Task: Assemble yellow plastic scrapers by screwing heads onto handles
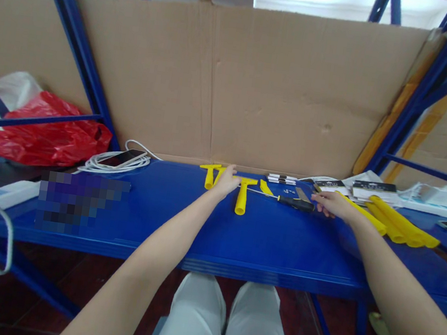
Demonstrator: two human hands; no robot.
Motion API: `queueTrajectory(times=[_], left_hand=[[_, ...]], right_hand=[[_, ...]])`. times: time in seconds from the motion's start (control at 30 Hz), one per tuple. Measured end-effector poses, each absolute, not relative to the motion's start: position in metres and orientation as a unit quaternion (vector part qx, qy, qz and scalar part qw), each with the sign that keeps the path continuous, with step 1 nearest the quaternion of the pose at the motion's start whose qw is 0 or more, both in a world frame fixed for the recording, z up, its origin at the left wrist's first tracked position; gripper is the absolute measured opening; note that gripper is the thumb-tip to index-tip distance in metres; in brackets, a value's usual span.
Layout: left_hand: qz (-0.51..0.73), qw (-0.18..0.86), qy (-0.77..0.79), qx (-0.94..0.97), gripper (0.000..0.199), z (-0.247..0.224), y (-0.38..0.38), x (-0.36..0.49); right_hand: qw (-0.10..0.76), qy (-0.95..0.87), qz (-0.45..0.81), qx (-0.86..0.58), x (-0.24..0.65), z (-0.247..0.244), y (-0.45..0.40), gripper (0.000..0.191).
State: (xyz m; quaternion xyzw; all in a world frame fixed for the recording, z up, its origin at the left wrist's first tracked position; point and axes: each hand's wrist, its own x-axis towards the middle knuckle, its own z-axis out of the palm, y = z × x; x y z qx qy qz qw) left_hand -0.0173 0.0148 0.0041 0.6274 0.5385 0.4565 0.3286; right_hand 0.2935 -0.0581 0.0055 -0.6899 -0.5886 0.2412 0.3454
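My left hand (227, 181) is at the back of the blue table among yellow T-shaped plastic handles, its fingers bent and partly hidden. One yellow handle (209, 178) lies left of it, another is partly covered by it, and a third handle (241, 199) lies just right, close to the thumb. My right hand (331, 204) has its fingers curled together; anything between them is too small to name. Left of it lies a screwdriver (295, 203) with a black and yellow grip, its shaft pointing left. A flat metal blade (301, 193) and a small yellow piece (264, 187) lie beside it.
Yellow tubes (402, 223) lie right of my right hand, with packages (373, 187) and a power strip (430, 205) behind. Small white packs (282, 179) sit by the cardboard wall (275, 91). Left are a coiled cable (95, 163), a phone and a red bag (46, 128).
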Motion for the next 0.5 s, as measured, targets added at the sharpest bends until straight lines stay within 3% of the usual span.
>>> queueTrajectory(times=[0.13,0.3,0.5], left_hand=[[0.444,0.333,0.520,0.650,0.061,0.017,0.022,-0.027],[0.413,0.293,0.524,0.686,0.065,0.024,0.030,-0.042],[0.413,0.137,0.515,0.738,0.057,0.000,0.031,-0.065]], right_hand=[[0.356,-0.586,0.197,-0.701,0.293,0.010,-0.050,0.017],[0.286,-0.605,0.109,-0.735,0.285,0.021,-0.030,0.013],[0.154,-0.633,0.000,-0.759,0.278,0.025,0.020,0.031]])
